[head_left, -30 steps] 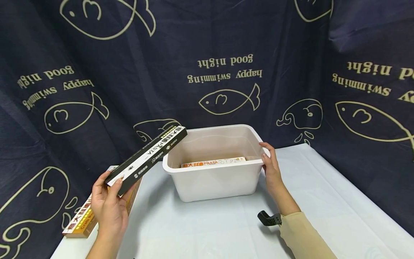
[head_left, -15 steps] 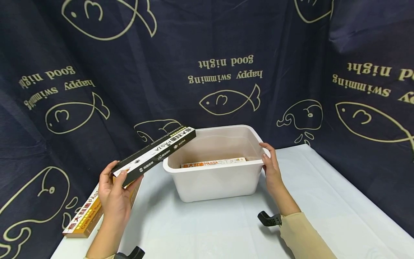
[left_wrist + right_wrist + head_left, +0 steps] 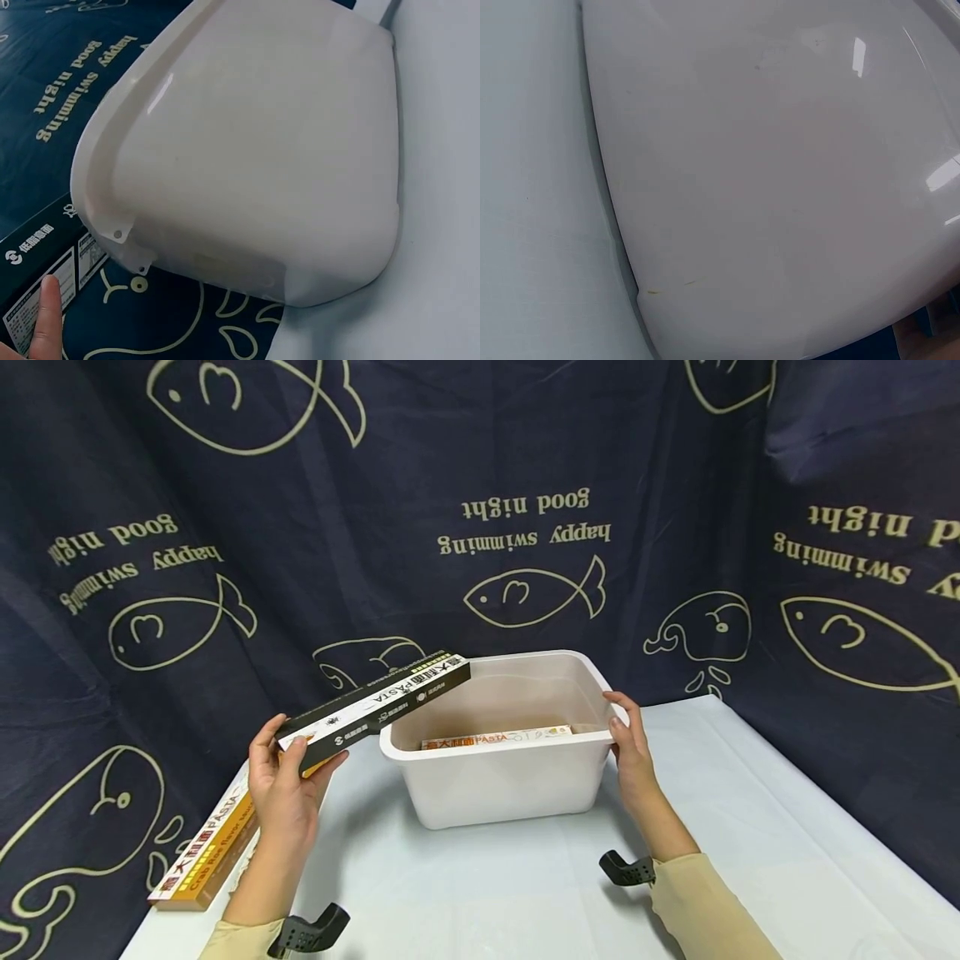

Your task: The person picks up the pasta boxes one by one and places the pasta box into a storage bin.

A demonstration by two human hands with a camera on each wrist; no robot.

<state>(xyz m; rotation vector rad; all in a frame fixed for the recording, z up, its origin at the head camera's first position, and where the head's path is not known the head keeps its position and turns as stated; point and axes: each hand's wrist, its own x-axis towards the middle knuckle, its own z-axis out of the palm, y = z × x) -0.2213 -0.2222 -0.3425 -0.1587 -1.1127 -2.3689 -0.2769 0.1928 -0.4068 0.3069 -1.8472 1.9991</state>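
My left hand (image 3: 288,789) grips the near end of a long black and white pasta box (image 3: 382,706), thumb in front. The box slants up to the right, its far end above the left rim of a white plastic bin (image 3: 510,785). In the left wrist view, one fingertip (image 3: 49,307) shows against the dark box (image 3: 34,251) beside the bin's wall (image 3: 247,142). At the bin's right rim my right hand (image 3: 633,752) holds on with curled fingers. Another pasta box (image 3: 495,737), white with orange lettering, lies inside the bin. The right wrist view shows mainly the bin's wall (image 3: 765,172).
An orange and white pasta box (image 3: 210,852) lies on the white table (image 3: 480,893) at the left, partly behind my left forearm. A dark curtain (image 3: 390,485) with fish drawings hangs behind and on both sides. Black wrist mounts (image 3: 311,931) stick out from the sleeves.
My left hand has carried the black pasta box to the right, and its far end has come over the bin's left rim. The right hand stays on the rim.
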